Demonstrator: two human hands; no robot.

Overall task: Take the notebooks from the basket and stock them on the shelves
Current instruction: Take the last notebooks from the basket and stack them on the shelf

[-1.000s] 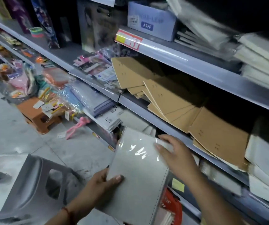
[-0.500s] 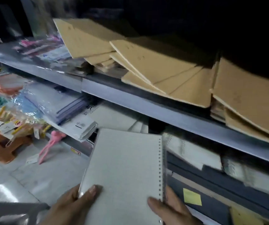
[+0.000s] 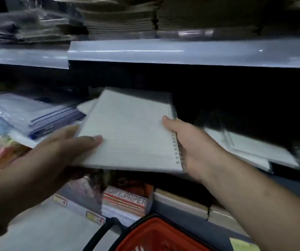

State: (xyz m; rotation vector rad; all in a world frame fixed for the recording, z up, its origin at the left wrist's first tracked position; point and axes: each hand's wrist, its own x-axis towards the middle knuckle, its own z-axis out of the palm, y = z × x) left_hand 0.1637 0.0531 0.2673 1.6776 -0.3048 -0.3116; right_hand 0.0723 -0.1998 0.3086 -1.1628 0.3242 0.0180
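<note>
- Spiral notebook (image 3: 131,131): a pale, wire-bound book held flat between your two hands at the mouth of the middle shelf (image 3: 190,53), its far end already over the pale notebooks (image 3: 86,106) lying there.
- Left hand (image 3: 60,151): you grip the near left corner, thumb curled on the cover, fingers hidden underneath.
- Right hand (image 3: 187,142): you clasp the spiral edge, thumb on top, the rest behind the wire.
- Orientation: the long axis runs from you into the shelf, leaning slightly left; the wire binding lies along the right side, cover facing up.
- Risk, stack: pushing in at this skew could likely shove the books beneath backward or leave an untidy pile.
- Risk, wire: the coil may snag on the loose white stock (image 3: 250,151) to the right as it slides.
- Risk, sight: the shelf interior is dark, so free depth cannot be judged.
- Basket (image 3: 156,236): red, near and below your hands.
</note>
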